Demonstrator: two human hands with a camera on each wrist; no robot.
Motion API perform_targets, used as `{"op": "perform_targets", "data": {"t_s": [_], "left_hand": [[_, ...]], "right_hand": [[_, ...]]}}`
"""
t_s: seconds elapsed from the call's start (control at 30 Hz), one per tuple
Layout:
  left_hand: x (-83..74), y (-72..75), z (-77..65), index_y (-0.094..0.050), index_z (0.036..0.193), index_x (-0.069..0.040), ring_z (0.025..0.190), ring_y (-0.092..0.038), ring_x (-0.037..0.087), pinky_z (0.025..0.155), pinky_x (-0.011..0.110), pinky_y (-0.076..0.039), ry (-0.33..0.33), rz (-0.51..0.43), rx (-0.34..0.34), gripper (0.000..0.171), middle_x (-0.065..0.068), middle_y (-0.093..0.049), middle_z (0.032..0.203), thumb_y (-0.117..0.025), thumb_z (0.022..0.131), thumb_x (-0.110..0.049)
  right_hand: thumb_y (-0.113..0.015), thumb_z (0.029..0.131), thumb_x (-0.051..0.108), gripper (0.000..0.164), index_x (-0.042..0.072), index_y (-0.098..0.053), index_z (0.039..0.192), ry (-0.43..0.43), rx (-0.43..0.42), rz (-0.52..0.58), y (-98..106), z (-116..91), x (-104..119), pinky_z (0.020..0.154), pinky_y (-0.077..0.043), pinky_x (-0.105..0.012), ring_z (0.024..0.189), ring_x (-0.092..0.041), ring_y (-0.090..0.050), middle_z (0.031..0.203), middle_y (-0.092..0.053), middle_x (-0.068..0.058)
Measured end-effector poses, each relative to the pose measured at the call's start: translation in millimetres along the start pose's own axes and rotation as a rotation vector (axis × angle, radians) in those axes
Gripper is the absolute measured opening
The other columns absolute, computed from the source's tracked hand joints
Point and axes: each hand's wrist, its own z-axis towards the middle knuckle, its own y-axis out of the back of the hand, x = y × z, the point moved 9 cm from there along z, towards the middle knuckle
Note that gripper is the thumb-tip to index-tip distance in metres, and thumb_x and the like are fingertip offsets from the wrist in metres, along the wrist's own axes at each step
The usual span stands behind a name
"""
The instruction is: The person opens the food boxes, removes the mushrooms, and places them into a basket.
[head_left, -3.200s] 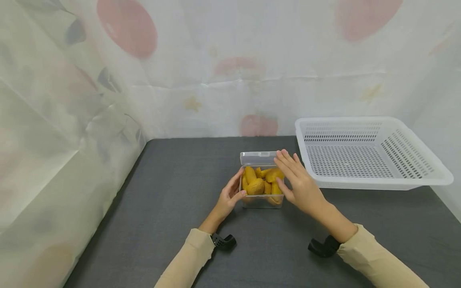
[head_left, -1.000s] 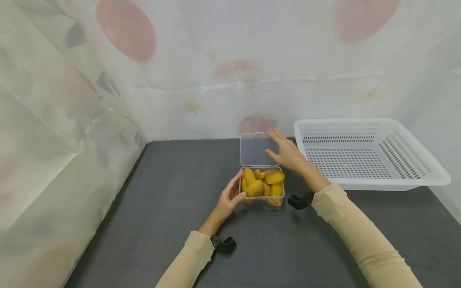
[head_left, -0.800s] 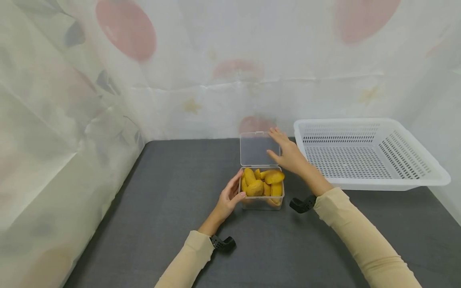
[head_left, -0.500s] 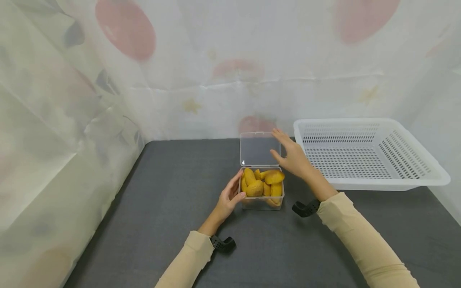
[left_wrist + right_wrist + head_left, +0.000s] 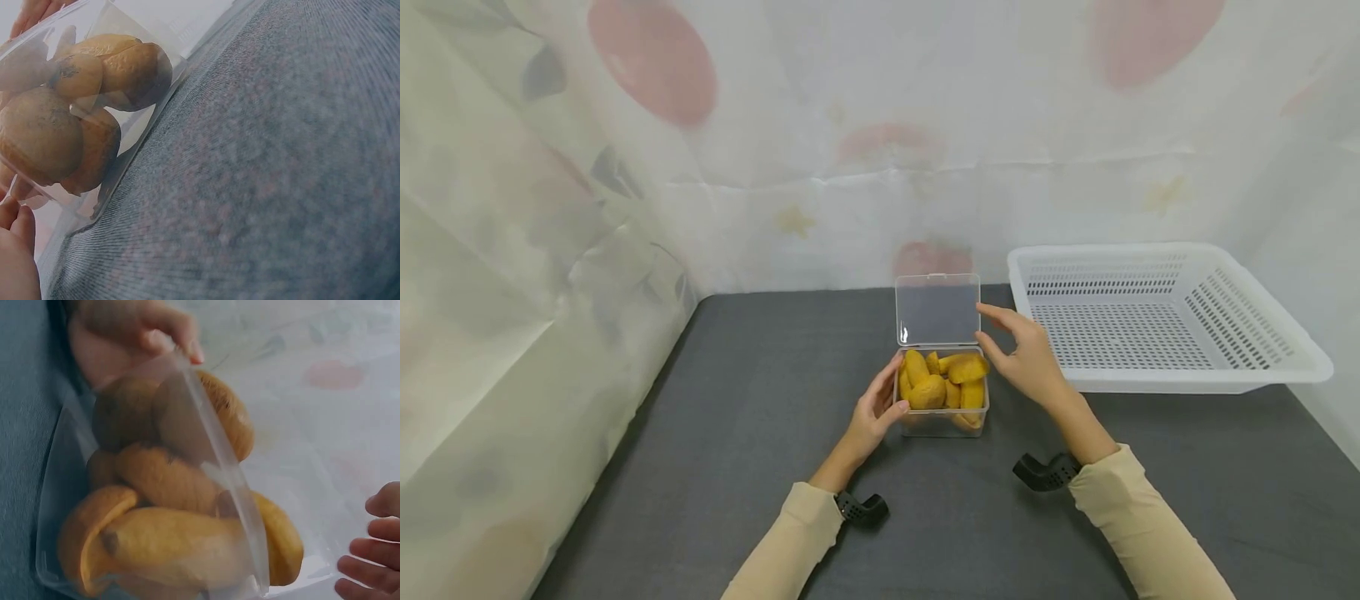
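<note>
Gripping the left side of one clear plastic box, thumb at the near corner and fingers along the wall: one left hand. We place the box upright on the dark grey table, a little right of the middle of the head view, between the two hands. Contents: several yellow-brown rounded pieces, heaped together, some rising above the rim in the right wrist view; we cannot give a sure count. One clear lid, raised at the box's far rim, a small tab along its top edge. One right hand, thumb and fingers spread apart, holding nothing that we can see, its fingertips at the lid's right edge; whether they touch it, we cannot tell. Two beige sleeves, one to each arm, each with a black wrist mount. One white perforated basket, set at the table's far right, beyond the right hand. Behind, we list one pale curtain printed with pink ovals and yellow stars.
</note>
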Motion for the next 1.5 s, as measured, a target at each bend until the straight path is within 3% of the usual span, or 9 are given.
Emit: {"op": "perform_targets", "data": {"t_s": [0.13, 0.37, 0.63, 0.83, 1.1, 1.33, 1.5], "left_hand": [[1.6, 0.9, 0.1, -0.025, 0.148, 0.008, 0.148, -0.020, 0.031, 0.115, 0.010, -0.026, 0.011, 0.001, -0.006, 0.066, 0.028, -0.019, 0.159, -0.058, 0.094, -0.010], [-0.7, 0.2, -0.5, -0.025, 0.149, 0.007, 0.149, -0.023, 0.016, 0.116, 0.010, -0.025, -0.015, 0.003, 0.008, 0.067, 0.030, -0.017, 0.158, -0.059, 0.094, -0.011], [-1.1, -0.3, -1.6, -0.026, 0.148, 0.008, 0.148, -0.026, 0.013, 0.115, 0.010, -0.026, -0.017, 0.004, 0.006, 0.064, 0.030, -0.017, 0.158, -0.057, 0.093, -0.002], [1.3, -1.7, -1.8, -0.025, 0.149, 0.007, 0.147, -0.027, 0.007, 0.115, 0.010, -0.027, -0.003, -0.004, 0.013, 0.067, 0.028, -0.016, 0.159, -0.059, 0.094, -0.010], [0.0, 0.6, -1.3, -0.026, 0.149, 0.005, 0.148, -0.026, 0.018, 0.114, 0.010, -0.028, 0.004, 0.002, 0.001, 0.068, 0.028, -0.018, 0.159, -0.061, 0.093, -0.010], [1.5, 0.9, 0.7, -0.025, 0.150, 0.004, 0.146, -0.020, 0.040, 0.113, 0.010, -0.029, 0.017, 0.007, 0.007, 0.068, 0.027, -0.019, 0.159, -0.060, 0.094, -0.010], [2.7, 1.5, -0.5, -0.026, 0.150, 0.005, 0.146, -0.021, 0.041, 0.113, 0.010, -0.030, 0.018, -0.002, 0.008, 0.070, 0.027, -0.020, 0.158, -0.062, 0.093, -0.017]], "right_hand": [[-0.070, 0.082, -0.001, 0.036, -0.004, -0.065, 0.118, -0.039, 0.037, 0.018, -1, -5, 1, 0.083, -0.058, -0.047, 0.096, -0.036, -0.069, 0.111, -0.070, -0.022], [-0.072, 0.083, 0.003, 0.036, -0.003, -0.065, 0.118, -0.128, 0.183, 0.077, -12, -17, 0, 0.083, -0.058, -0.046, 0.097, -0.036, -0.069, 0.111, -0.070, -0.023], [-0.073, 0.082, 0.004, 0.037, -0.005, -0.064, 0.117, -0.173, 0.234, 0.111, -18, -25, -9, 0.087, -0.056, -0.047, 0.102, -0.037, -0.068, 0.112, -0.070, -0.024], [-0.072, 0.083, 0.003, 0.039, -0.007, -0.063, 0.119, -0.225, 0.296, 0.162, -24, -30, -18, 0.091, -0.055, -0.044, 0.107, -0.039, -0.066, 0.117, -0.067, -0.025], [-0.075, 0.079, 0.002, 0.042, -0.007, -0.063, 0.119, -0.206, 0.338, 0.182, -29, -30, -16, 0.093, -0.054, -0.041, 0.111, -0.039, -0.065, 0.121, -0.065, -0.025], [-0.075, 0.077, -0.001, 0.039, -0.005, -0.066, 0.115, -0.224, 0.317, 0.181, -27, -29, -17, 0.091, -0.056, -0.041, 0.108, -0.038, -0.066, 0.118, -0.067, -0.025], [-0.076, 0.077, -0.001, 0.039, -0.005, -0.067, 0.114, -0.225, 0.310, 0.183, -27, -29, -17, 0.090, -0.056, -0.040, 0.106, -0.038, -0.067, 0.116, -0.068, -0.024]]}}
